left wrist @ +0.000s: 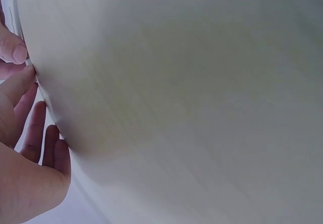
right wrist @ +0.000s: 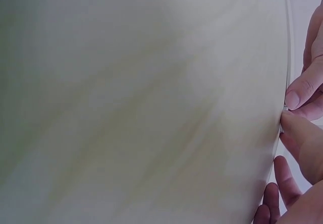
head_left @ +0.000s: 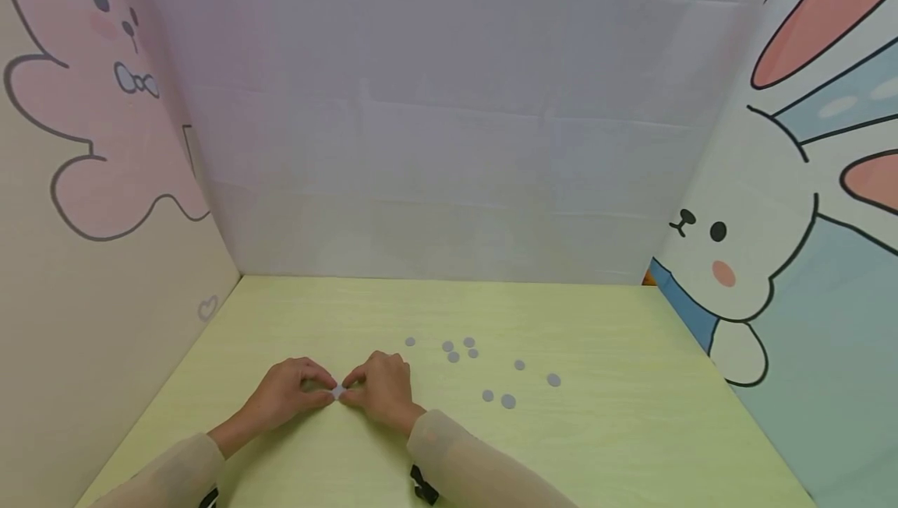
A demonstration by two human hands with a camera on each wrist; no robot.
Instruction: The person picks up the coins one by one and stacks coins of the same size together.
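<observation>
Left of centre on the table, my left hand (head_left: 284, 395) and right hand (head_left: 382, 387) meet fingertip to fingertip. A small silver-grey coin (head_left: 338, 392) lies between them, flat at table level. Left thumb and forefinger pinch its left edge; the right thumb and forefinger pinch the opposite edge. Fingers cover most of its outline, so I cannot tell whether it is a single piece. In the left wrist view the left hand (left wrist: 28, 158) rests low at the table surface. The right wrist view has the right hand (right wrist: 308, 158) at the frame's edge, its fingertips against the other hand's.
Several loose silver-grey coins of differing sizes lie right of the hands, among them a lone one (head_left: 410, 342), a close cluster (head_left: 453, 357) and a larger one (head_left: 508, 401). The pale yellow-green table (head_left: 631, 430) is bordered by a plain back cloth (head_left: 449, 142) and printed side panels.
</observation>
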